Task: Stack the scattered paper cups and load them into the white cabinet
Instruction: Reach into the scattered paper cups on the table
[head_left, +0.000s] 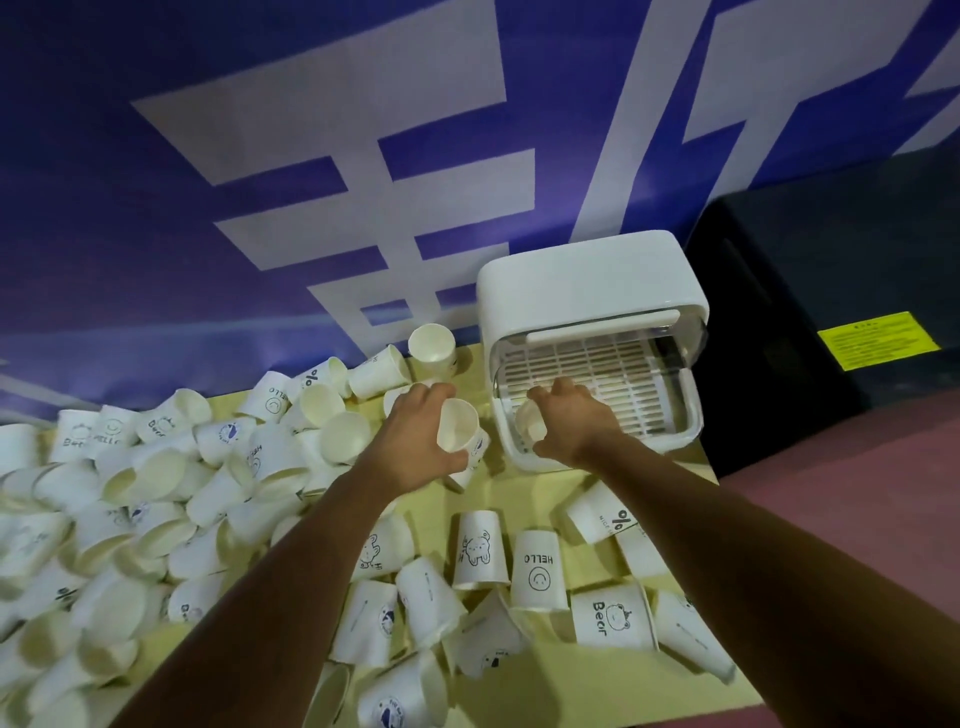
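Paper cups: scattered in heaps over the yellow table, most tipped or upended.
Handling: light, thin-walled, likely to crush; best taken around the side wall, not the rim.
Left hand: curled around an upright cup, just left of the white cabinet.
Right hand: closed on another cup, at the cabinet's open front, over the slatted tray.

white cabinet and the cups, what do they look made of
White cabinet: looks like glossy moulded plastic, with rounded corners, a see-through flap and a slatted rack.
Cups: matte printed paper, thin walls and rolled rims, probably coated inside, though that cannot be told here.
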